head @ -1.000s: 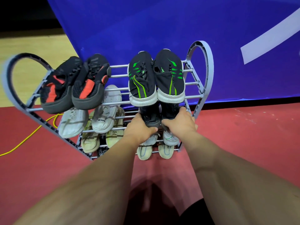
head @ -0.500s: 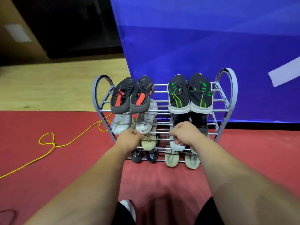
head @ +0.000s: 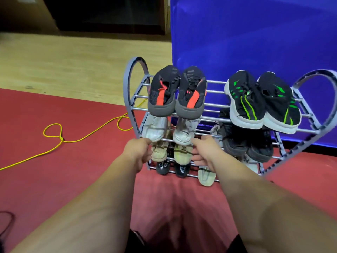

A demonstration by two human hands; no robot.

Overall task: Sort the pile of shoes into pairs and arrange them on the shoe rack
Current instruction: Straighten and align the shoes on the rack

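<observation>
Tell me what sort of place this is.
Probably an indoor hall or sports venue: red carpet-like flooring beside a pale wooden floor, a large blue banner as backdrop, and a yellow cord trailing across it.

The shoe rack (head: 136,58) on the red floor (head: 54,179) carries paired shoes (head: 163,92) on its tiers.

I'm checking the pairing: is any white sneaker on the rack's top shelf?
No, the top shelf holds only the black-and-orange pair and the black-and-green pair; the white sneakers sit one shelf lower.
</observation>
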